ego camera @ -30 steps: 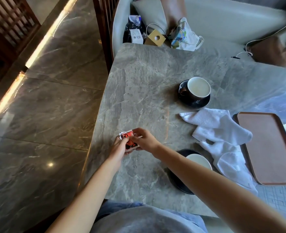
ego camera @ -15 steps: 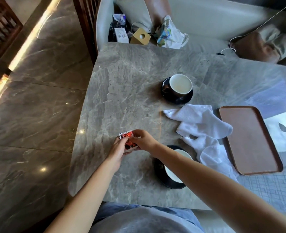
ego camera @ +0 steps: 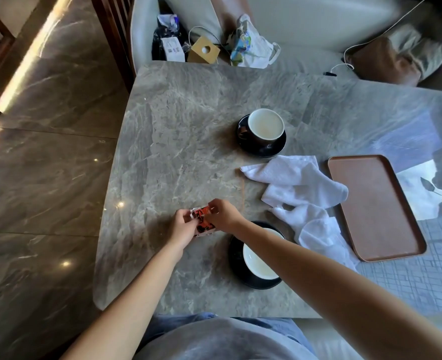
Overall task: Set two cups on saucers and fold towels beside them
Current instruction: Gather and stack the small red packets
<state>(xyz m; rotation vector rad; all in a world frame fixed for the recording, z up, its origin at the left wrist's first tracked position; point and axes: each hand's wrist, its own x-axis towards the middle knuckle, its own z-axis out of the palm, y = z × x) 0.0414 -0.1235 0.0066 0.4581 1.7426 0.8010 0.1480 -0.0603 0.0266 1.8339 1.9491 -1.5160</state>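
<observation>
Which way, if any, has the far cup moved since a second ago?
No. The far cup still sits on its saucer, just beyond the towels; only the camera shifted.

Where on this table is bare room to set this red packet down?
Bare marble runs from the table's left edge to the far cup. The brown tray is bare too. Crowded: white towels sprawl between that cup, the near cup and the tray.

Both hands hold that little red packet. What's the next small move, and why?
Probably set the packet down and take the towels: left hand and right hand both pinch it, far cup and near cup already sit on saucers, towels lie crumpled.
</observation>
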